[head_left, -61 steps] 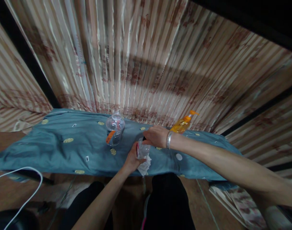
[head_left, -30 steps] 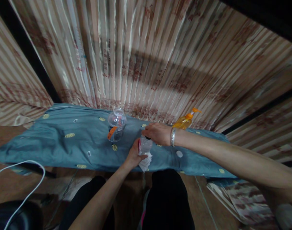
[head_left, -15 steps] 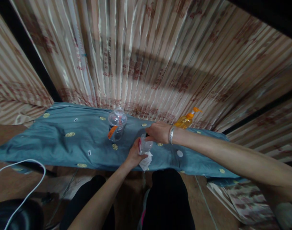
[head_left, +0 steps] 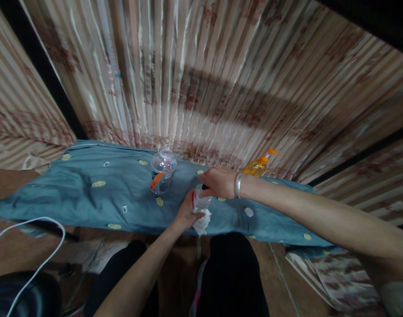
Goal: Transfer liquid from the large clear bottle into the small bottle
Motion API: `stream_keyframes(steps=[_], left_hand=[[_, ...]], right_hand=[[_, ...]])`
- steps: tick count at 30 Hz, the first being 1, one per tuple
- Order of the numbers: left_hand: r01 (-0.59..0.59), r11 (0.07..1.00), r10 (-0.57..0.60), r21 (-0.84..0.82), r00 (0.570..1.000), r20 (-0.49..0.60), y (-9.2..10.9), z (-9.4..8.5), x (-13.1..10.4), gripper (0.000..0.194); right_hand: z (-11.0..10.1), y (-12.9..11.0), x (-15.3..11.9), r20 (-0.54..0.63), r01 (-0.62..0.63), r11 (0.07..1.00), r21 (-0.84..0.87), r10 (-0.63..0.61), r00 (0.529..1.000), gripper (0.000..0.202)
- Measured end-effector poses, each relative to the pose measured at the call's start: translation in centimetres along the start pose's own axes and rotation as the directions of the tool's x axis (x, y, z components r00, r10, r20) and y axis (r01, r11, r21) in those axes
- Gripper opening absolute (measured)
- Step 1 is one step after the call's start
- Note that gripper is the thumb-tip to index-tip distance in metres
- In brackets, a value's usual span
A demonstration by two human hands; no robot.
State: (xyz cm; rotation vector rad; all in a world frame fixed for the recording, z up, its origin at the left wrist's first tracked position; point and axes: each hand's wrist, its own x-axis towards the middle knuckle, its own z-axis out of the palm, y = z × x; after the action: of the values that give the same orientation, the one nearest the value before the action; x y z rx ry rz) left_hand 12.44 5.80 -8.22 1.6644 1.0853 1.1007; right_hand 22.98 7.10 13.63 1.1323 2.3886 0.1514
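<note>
My left hand [head_left: 187,212] is wrapped round a small clear container [head_left: 202,201] with a pink edge, low over the cloth-covered surface. Over its top, my right hand [head_left: 217,182], with a silver bracelet at the wrist, is closed on a small dark object [head_left: 205,187], partly hidden by the fingers. A crumpled white tissue [head_left: 202,223] lies just below the container. To the left of my hands stands a clear open-necked bottle [head_left: 163,171] with an orange label. An orange pump bottle [head_left: 256,167] with yellow liquid sits behind my right forearm.
The blue-green patterned cloth [head_left: 72,193] covers a long narrow surface. A white round disc [head_left: 249,212] lies on it at the right. Striped curtains [head_left: 194,79] hang behind. A white cable [head_left: 52,259] loops at the lower left, near a dark round seat [head_left: 26,295].
The view has shifted slightly, so the bottles appear a little farther right. My right fingers have moved slightly at the container's top, showing more of the dark object. My left hand keeps its hold.
</note>
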Motion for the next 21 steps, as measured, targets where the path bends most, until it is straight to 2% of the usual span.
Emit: stream_keyframes(steps=[3,5,8,12,15,17,21], left_hand=[[-0.009,1.000,0.009,0.007,1.000,-0.007,0.04,0.04,0.00,0.040],[-0.014,1.000,0.014,0.013,1.000,-0.011,0.10,0.02,0.01,0.040],[-0.015,1.000,0.015,0.018,1.000,-0.005,0.24,-0.07,0.01,0.040],[-0.007,1.000,0.007,0.019,1.000,0.003,0.38,-0.16,0.05,0.040],[0.001,1.000,-0.001,0.019,1.000,0.001,0.39,-0.16,0.08,0.040],[0.001,1.000,-0.001,0.016,1.000,0.003,0.37,-0.14,0.09,0.040],[0.002,1.000,-0.002,0.008,1.000,-0.002,0.36,-0.12,0.13,0.039]], right_hand=[[0.12,0.10,-0.10,0.006,0.097,0.995,0.013,-0.097,0.995,0.037],[0.11,0.01,-0.12,0.035,0.046,0.999,0.005,-0.046,0.998,0.025],[-0.07,-0.15,-0.16,0.040,-0.059,0.998,0.006,0.059,0.997,0.034],[-0.21,-0.15,-0.19,0.019,0.056,0.998,0.015,-0.056,0.998,0.037],[0.00,-0.19,-0.07,0.029,-0.017,1.000,-0.012,0.017,0.999,0.023],[0.16,-0.19,-0.01,0.024,-0.060,0.998,-0.018,0.060,0.998,0.029],[0.28,-0.09,-0.07,0.002,0.046,0.999,-0.004,-0.046,0.999,0.036]])
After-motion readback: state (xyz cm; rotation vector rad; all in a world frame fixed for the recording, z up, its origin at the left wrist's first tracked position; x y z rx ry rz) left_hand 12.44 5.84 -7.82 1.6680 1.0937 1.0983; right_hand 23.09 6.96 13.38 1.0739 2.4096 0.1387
